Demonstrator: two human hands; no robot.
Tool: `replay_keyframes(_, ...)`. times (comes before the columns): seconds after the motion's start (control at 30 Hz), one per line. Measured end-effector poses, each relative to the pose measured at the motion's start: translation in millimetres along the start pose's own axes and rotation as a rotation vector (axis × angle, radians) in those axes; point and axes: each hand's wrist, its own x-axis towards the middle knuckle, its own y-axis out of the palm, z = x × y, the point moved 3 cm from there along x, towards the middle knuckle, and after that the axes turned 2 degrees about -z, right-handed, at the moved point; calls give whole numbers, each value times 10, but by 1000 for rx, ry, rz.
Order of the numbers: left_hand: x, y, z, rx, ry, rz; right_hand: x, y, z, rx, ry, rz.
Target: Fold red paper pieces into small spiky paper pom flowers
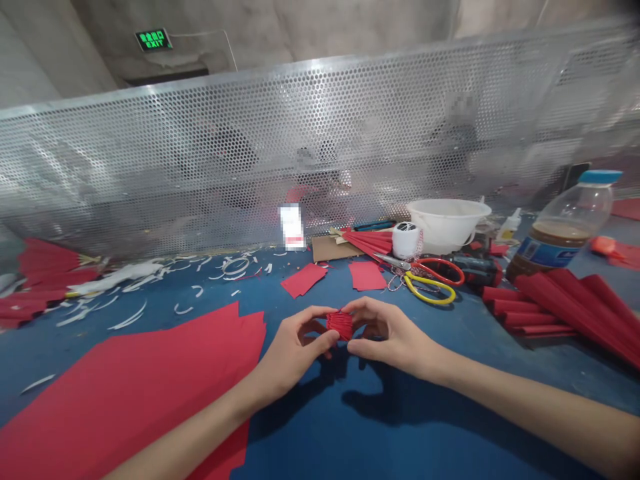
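Note:
Both my hands meet over the blue table, pinching a small pleated piece of red paper between them. My left hand grips its left side with thumb and fingers closed. On the right side, my right hand holds it the same way, fingers curled over the top. The folded piece is held just above the table surface.
A stack of red paper sheets lies at the left. Two small red pieces and scissors lie beyond my hands. Folded red fans, a bottle, a white bowl and a thread spool are at the right. A perforated metal screen closes the back.

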Motion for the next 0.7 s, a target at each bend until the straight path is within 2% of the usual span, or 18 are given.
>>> replay_keyframes(0.2,-36,20,-77,94,41,-20,-10,-5,27,-114,-79,-89)
replay_keyframes(0.37,-50,16,-122,197,100,-50,-11,2,20,-138,-58,-65)
replay_keyframes(0.7,-91,36,-127,313,243,-50,-2,14,2,5,12,25)
